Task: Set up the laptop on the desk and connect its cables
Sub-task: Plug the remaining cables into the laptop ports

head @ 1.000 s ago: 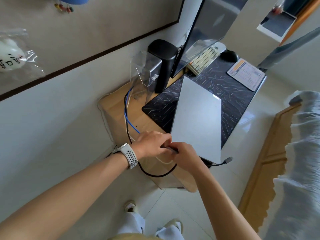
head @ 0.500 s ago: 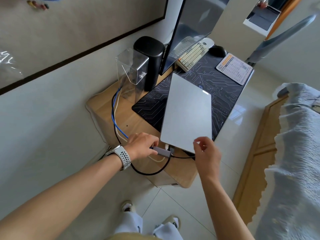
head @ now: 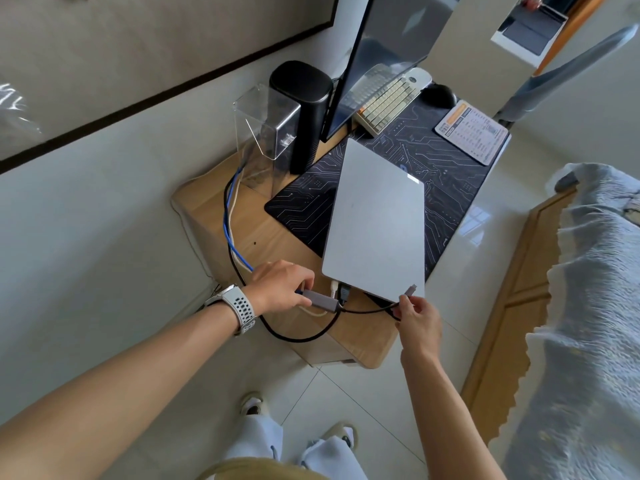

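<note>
I see the closed silver-grey laptop (head: 375, 223) lying flat on the black circuit-patterned mat (head: 446, 174) of the light wooden bench (head: 263, 237), its near corner toward me. My left hand (head: 282, 285) has its grip curled around the small grey rectangular adapter (head: 320, 300), just beside the laptop's near edge, with a blue cable (head: 231, 233) running into it. My right hand (head: 417, 315) pinches the thin black cable (head: 367, 310) near its grey plug (head: 412, 289), which sits over the laptop's near corner.
</note>
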Available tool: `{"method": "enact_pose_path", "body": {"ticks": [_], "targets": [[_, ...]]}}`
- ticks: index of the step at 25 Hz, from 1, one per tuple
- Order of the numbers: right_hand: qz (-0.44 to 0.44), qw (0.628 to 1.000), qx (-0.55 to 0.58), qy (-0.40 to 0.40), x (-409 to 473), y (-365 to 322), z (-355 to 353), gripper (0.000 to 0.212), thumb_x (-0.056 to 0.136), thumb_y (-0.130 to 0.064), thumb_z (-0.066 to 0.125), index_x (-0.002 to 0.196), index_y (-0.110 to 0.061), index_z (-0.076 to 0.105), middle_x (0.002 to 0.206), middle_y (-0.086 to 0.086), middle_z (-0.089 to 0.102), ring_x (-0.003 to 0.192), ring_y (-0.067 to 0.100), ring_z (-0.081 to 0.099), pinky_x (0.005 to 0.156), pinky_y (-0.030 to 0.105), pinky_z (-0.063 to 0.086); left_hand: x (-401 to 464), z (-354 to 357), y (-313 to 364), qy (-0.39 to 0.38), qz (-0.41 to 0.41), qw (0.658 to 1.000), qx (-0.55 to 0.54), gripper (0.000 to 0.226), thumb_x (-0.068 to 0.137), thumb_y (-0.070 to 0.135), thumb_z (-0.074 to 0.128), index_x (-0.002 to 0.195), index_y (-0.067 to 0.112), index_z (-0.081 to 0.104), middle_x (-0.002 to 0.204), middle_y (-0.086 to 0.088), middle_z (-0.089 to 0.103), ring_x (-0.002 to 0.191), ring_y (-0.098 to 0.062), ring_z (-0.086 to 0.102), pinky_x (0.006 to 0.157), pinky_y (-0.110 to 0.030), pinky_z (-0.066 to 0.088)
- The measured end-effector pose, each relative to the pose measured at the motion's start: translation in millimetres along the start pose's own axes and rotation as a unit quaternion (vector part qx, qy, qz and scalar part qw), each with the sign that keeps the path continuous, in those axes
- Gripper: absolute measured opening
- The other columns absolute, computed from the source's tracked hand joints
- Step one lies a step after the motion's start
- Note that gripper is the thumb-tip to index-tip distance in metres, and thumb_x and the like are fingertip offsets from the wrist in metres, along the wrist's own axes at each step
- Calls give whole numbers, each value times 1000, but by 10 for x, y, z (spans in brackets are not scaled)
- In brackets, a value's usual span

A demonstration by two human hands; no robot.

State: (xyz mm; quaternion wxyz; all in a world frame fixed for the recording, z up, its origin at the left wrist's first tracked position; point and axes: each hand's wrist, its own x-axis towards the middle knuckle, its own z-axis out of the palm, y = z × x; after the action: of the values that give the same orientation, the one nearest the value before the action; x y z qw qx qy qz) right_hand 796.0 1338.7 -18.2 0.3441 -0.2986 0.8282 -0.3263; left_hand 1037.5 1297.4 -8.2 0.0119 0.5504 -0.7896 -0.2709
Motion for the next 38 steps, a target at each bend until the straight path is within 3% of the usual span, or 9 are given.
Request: {"method": "enact_pose_path", "body": {"ticks": [3, 7, 12, 18, 21, 24, 28, 33, 38], "targets": [[-1, 999, 30, -33, -9, -25, 64, 18, 91, -21, 58, 76, -18, 68, 80, 6, 70, 83, 26, 65, 81, 42, 54, -20, -7, -26, -18, 13, 1000, 14, 22, 84, 41, 68, 99, 26, 65, 91, 7, 67, 84, -13, 58, 70, -27, 40], [98, 977, 99, -161, -124, -36, 191, 23, 98, -10, 49, 86, -10, 68, 77, 6, 61, 76, 17, 58, 70, 29, 49, -37, -36, -94, -89, 25, 995, 27, 21, 80, 40, 72, 94, 26, 65, 86, 12, 60, 84, -10, 53, 74, -29, 40], [210, 934, 152, -248, -206, 23, 393, 28, 101, -5, 39, 86, -4, 63, 70, 7, 54, 67, 17, 53, 80, 36, 50, -111, 46, -187, -128, 39, 989, 62, 21, 80, 35, 72, 97, 25, 65, 84, 14, 56, 88, -9, 54, 77, -30, 33], [234, 931, 156, -231, -183, -42, 522, 21, 101, -5, 42, 103, 0, 62, 79, 8, 61, 65, 18, 48, 82, 39, 54, -144, 138, -282, -99, 22, 991, 83, 26, 82, 33, 71, 107, 26, 63, 103, 6, 67, 100, -20, 61, 77, -33, 37], [239, 930, 183, -213, -211, -101, 518, 21, 101, -4, 43, 90, -6, 61, 76, 4, 60, 65, 14, 50, 68, 32, 52, -133, 165, -302, -97, 19, 992, 78, 28, 83, 32, 69, 110, 27, 63, 104, 5, 67, 100, -20, 62, 77, -33, 38], [254, 926, 192, -204, -219, -125, 509, 20, 100, -4, 43, 92, -8, 61, 79, 1, 61, 70, 11, 56, 59, 29, 46, -97, 162, -316, -99, 16, 992, 80, 28, 86, 34, 66, 113, 27, 62, 105, 4, 66, 100, -20, 61, 73, -30, 35], [274, 916, 210, -203, -174, -96, 513, 17, 99, -5, 44, 108, -9, 58, 79, 1, 62, 71, 11, 58, 60, 28, 46, -49, 169, -304, -117, 8, 990, 83, 27, 88, 35, 61, 114, 27, 61, 106, 1, 65, 100, -22, 61, 76, -32, 37], [295, 897, 259, -201, -181, -94, 528, 17, 100, -2, 42, 106, -5, 58, 78, 4, 60, 70, 13, 57, 62, 31, 50, -33, 148, -275, -126, -8, 988, 88, 23, 91, 34, 53, 111, 25, 63, 106, -4, 64, 101, -28, 61, 83, -37, 43], [281, 909, 255, -175, -162, -70, 552, 16, 98, -4, 47, 103, -4, 63, 84, 8, 63, 76, 17, 58, 77, 32, 50, 187, 47, -147, -7, -50, 994, -96, 28, 97, 39, 48, 95, 17, 66, 86, -3, 70, 76, -22, 67, 66, -34, 53]]}}
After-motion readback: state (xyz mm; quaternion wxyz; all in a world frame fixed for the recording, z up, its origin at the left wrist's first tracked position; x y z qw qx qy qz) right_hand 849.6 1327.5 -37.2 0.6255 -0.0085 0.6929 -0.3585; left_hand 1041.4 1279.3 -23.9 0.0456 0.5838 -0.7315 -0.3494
